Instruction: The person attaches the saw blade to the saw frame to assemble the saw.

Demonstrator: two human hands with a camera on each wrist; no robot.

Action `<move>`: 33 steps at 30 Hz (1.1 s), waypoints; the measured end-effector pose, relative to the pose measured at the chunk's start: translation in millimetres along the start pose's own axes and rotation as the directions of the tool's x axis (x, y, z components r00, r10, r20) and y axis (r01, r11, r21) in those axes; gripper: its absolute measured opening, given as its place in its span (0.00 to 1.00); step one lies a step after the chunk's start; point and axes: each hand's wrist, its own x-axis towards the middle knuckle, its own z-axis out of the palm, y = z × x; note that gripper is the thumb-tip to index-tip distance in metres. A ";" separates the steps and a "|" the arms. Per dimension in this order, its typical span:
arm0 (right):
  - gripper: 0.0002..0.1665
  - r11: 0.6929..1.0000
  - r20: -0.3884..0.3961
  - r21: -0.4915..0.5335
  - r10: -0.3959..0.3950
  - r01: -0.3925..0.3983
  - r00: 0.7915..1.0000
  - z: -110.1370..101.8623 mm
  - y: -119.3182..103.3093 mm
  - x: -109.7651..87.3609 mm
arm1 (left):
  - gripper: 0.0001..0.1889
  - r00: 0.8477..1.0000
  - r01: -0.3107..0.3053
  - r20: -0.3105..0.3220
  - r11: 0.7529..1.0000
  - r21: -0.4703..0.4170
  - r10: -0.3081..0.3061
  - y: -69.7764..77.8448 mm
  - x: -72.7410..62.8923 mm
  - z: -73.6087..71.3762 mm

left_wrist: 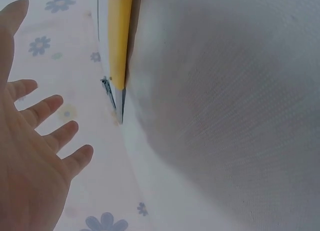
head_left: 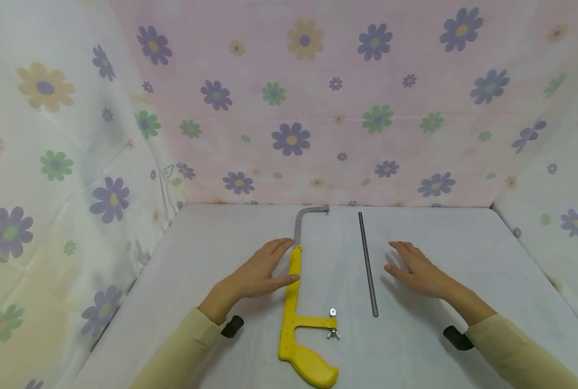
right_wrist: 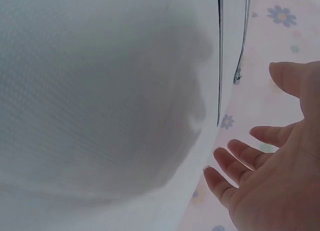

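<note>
A hacksaw frame (head_left: 290, 302) with a yellow handle and a grey bent front end lies on the white surface, no blade fitted across it. To its right lies a thin, dark grey hacksaw blade (head_left: 368, 265), roughly lengthwise to the view. My left hand (head_left: 255, 273) hovers over the frame's left side, fingers extended and holding nothing; the left wrist view shows it apart from the yellow bar (left_wrist: 120, 38). Right of the blade, my right hand (head_left: 420, 273) is raised with spread fingers and an empty palm. The right wrist view shows the blade (right_wrist: 220, 56) beyond its fingertips.
A wing nut (head_left: 334, 334) sits at the end of the frame's lower arm, below a small metal blade holder (head_left: 333, 312). Flower-patterned cloth walls (head_left: 318, 162) enclose the white tabletop (head_left: 221, 227) at the back and both sides.
</note>
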 end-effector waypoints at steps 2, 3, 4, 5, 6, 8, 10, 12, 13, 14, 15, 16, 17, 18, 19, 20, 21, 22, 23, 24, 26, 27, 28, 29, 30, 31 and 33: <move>0.42 1.000 0.002 0.003 -0.002 0.002 1.000 0.0 -0.6 1.2 | 0.46 1.000 -0.002 -0.001 1.000 -0.003 0.002 1.6 -0.6 -0.6; 0.41 1.000 0.002 0.004 -0.002 0.002 1.000 -0.1 -0.8 1.8 | 0.46 1.000 -0.006 -0.005 1.000 -0.005 0.005 2.2 -0.7 -0.6; 0.41 1.000 0.003 0.006 -0.001 0.001 1.000 -0.4 -1.4 2.3 | 0.46 1.000 -0.005 -0.004 1.000 -0.005 0.005 2.8 -0.8 -0.5; 0.41 1.000 0.006 0.011 0.001 -0.001 1.000 -0.8 -2.0 2.6 | 0.46 1.000 -0.004 -0.002 1.000 -0.003 0.004 3.5 -0.8 -0.2; 0.41 1.000 0.008 0.014 0.002 -0.002 1.000 -1.1 -2.4 2.9 | 0.46 1.000 -0.005 -0.003 1.000 -0.006 0.005 4.0 -0.8 0.3; 0.41 1.000 0.012 0.021 0.003 -0.003 1.000 -1.3 -3.7 3.4 | 0.46 1.000 -0.005 -0.001 1.000 -0.004 0.005 4.8 -0.8 2.1; 0.41 0.999 0.014 0.034 -0.001 0.001 1.000 -1.5 -5.7 3.7 | 0.47 1.000 -0.002 0.004 1.000 -0.006 0.002 6.1 -0.8 3.9; 0.41 0.999 0.014 0.044 -0.006 0.005 1.000 -1.3 -7.8 3.9 | 0.47 1.000 -0.006 0.005 1.000 -0.007 0.006 7.1 -0.8 5.8; 0.40 0.999 0.011 0.046 -0.008 0.007 1.000 -1.1 -8.9 4.1 | 0.47 1.000 -0.008 0.007 1.000 -0.007 0.008 7.8 -0.9 6.7; 0.40 0.999 0.011 0.047 -0.008 0.007 1.000 -0.9 -9.9 4.2 | 0.47 1.000 -0.011 0.008 1.000 -0.008 0.011 8.5 -0.8 7.3; 0.40 0.999 0.009 0.049 -0.008 0.008 1.000 -0.7 -10.9 4.4 | 0.47 1.000 -0.013 0.009 1.000 -0.009 0.013 9.2 -0.8 8.0; 0.40 0.999 0.007 0.048 -0.009 0.009 1.000 -0.4 -11.8 4.7 | 0.46 1.000 -0.016 0.011 1.000 -0.008 0.016 9.6 -0.7 8.7; 0.40 0.999 0.007 0.044 -0.007 0.007 1.000 0.0 -12.5 4.9 | 0.46 1.000 -0.018 0.013 1.000 -0.005 0.018 10.3 -0.7 9.3; 0.40 0.999 0.005 0.041 -0.007 0.007 1.000 0.3 -13.2 5.2 | 0.46 1.000 -0.020 0.015 1.000 -0.004 0.020 11.0 -0.6 9.7; 0.40 0.999 0.005 0.040 -0.006 0.006 1.000 0.6 -13.7 5.4 | 0.46 1.000 -0.024 0.016 1.000 -0.006 0.024 12.0 -0.6 9.7; 0.40 0.999 0.006 0.041 -0.006 0.005 1.000 1.0 -14.2 5.7 | 0.46 0.999 -0.028 0.018 1.000 -0.006 0.028 12.8 -0.4 9.9; 0.39 0.999 0.005 0.044 -0.007 0.006 1.000 1.1 -14.5 5.9 | 0.45 0.999 -0.031 0.020 0.999 -0.006 0.031 13.7 -0.4 10.1; 0.39 0.999 0.006 0.045 -0.007 0.007 1.000 1.5 -14.7 6.1 | 0.45 0.999 -0.033 0.024 0.999 -0.005 0.034 14.6 -0.3 10.2; 0.39 0.999 0.007 0.049 -0.007 0.007 1.000 1.6 -15.0 6.3 | 0.45 0.999 -0.035 0.027 0.999 -0.004 0.035 15.5 -0.3 10.3; 0.39 0.999 0.008 0.054 -0.007 0.006 1.000 1.9 -15.1 6.5 | 0.44 0.999 -0.036 0.032 0.999 -0.005 0.036 16.5 -0.4 10.5; 0.39 0.998 0.012 0.061 -0.005 0.004 1.000 2.2 -15.6 6.9 | 0.44 0.998 -0.037 0.041 0.999 -0.009 0.037 18.0 -0.5 11.4; 0.39 0.998 0.014 0.062 -0.005 0.004 1.000 2.4 -15.9 7.2 | 0.44 0.998 -0.037 0.045 0.999 -0.013 0.037 18.8 -0.7 11.8; 0.39 0.998 0.016 0.063 -0.002 0.001 1.000 2.6 -16.3 7.5 | 0.44 0.998 -0.036 0.048 0.999 -0.017 0.036 19.5 -0.8 12.4; 0.39 0.998 0.017 0.064 0.000 -0.001 1.000 2.7 -16.9 7.9 | 0.44 0.998 -0.035 0.049 0.999 -0.024 0.036 20.2 -1.1 12.9; 0.39 0.998 0.019 0.066 0.002 -0.003 1.000 3.0 -17.5 8.4 | 0.43 0.998 -0.036 0.051 0.999 -0.030 0.037 20.7 -1.2 13.6; 0.39 0.998 0.020 0.068 0.001 -0.003 1.000 3.1 -18.2 8.8 | 0.43 0.998 -0.036 0.052 0.999 -0.034 0.037 21.1 -1.2 14.4; 0.39 0.997 0.021 0.072 0.000 -0.001 1.000 3.5 -19.8 9.7 | 0.43 0.998 -0.037 0.053 0.999 -0.035 0.039 21.4 -1.0 16.1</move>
